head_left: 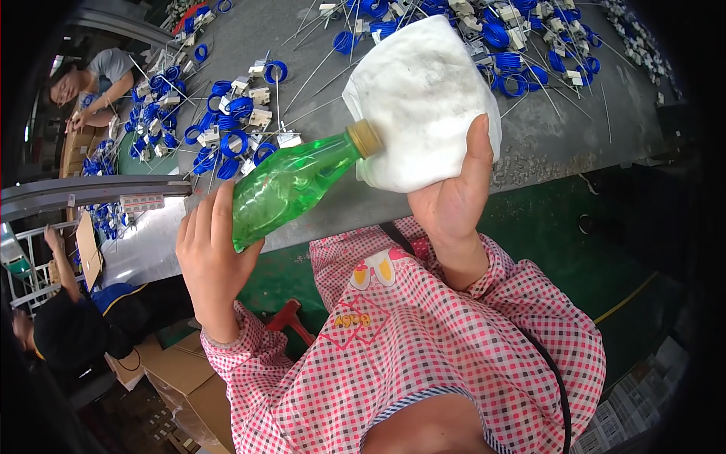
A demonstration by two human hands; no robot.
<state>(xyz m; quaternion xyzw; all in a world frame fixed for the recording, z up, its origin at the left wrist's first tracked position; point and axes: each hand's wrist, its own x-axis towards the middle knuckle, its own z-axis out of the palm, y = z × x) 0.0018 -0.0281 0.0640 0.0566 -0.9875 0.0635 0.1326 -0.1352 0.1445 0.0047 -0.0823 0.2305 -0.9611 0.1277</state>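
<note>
My left hand (210, 253) is wrapped round the lower part of a green plastic bottle (291, 185), which is tilted up to the right. The bottle's gold-coloured cap (364, 138) meets the edge of a folded white cloth (435, 98); whether something comes out of it cannot be made out. The cloth has grey smudges on its face and lies in my right hand (457, 193), my thumb on its near side and my other fingers hidden behind it. Both things are held up above the near edge of the grey worktable (310, 76).
Coiled blue wires with white blocks and thin metal rods lie in piles at the left (231, 125) and far right (522, 45). Across the table at far left sits another person (102, 83); a second person (68, 325) works lower left, near cardboard boxes (181, 371).
</note>
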